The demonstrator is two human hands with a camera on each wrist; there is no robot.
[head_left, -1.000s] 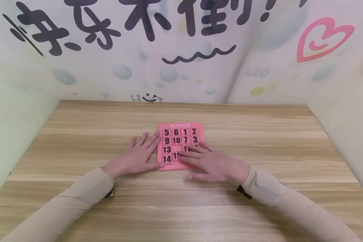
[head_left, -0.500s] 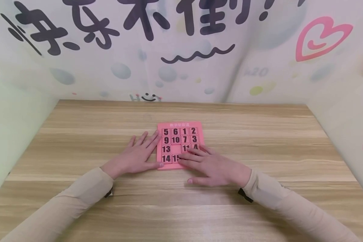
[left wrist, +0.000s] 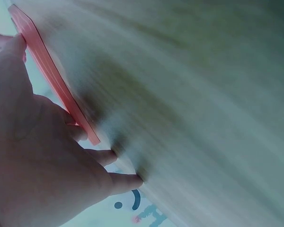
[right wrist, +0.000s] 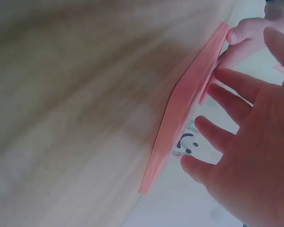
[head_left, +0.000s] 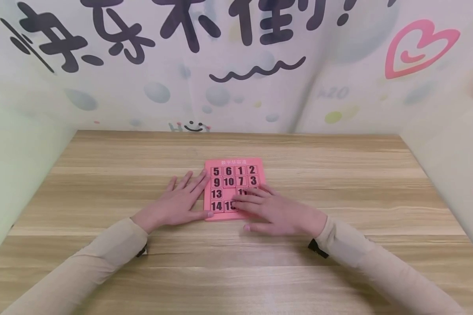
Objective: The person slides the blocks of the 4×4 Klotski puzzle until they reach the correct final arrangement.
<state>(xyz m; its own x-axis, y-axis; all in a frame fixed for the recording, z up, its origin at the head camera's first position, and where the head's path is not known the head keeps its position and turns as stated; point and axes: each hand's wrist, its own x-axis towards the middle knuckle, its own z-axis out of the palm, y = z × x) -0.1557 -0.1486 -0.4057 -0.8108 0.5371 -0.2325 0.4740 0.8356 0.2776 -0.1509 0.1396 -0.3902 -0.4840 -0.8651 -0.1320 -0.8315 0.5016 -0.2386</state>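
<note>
A pink number sliding puzzle (head_left: 234, 217) lies flat on the table. Tiles such as 5, 6, 1 and 2 show in its top row, and a gap stands between tile 13 (head_left: 216, 194) and tile 11. Tile 15 (head_left: 229, 205) sits beside tile 14 in the bottom row. My left hand (head_left: 173, 204) rests with fingers spread along the puzzle's left side, its thumb at the lower left corner. Over the lower right part reaches my right hand (head_left: 281, 214), fingers extended, one tip at tile 15. This hand hides the lower right tiles.
The wood-grain table (head_left: 236, 271) extends around the puzzle on all sides. Behind it rises a white printed wall (head_left: 134, 96) with black characters and a pink heart. Pale walls flank the table left and right.
Tile 15 has slid slightly toward me, level with tile 14. My right hand shifted a little nearer, then back over the tiles, covering tile 4 again. The left hand stays put.
</note>
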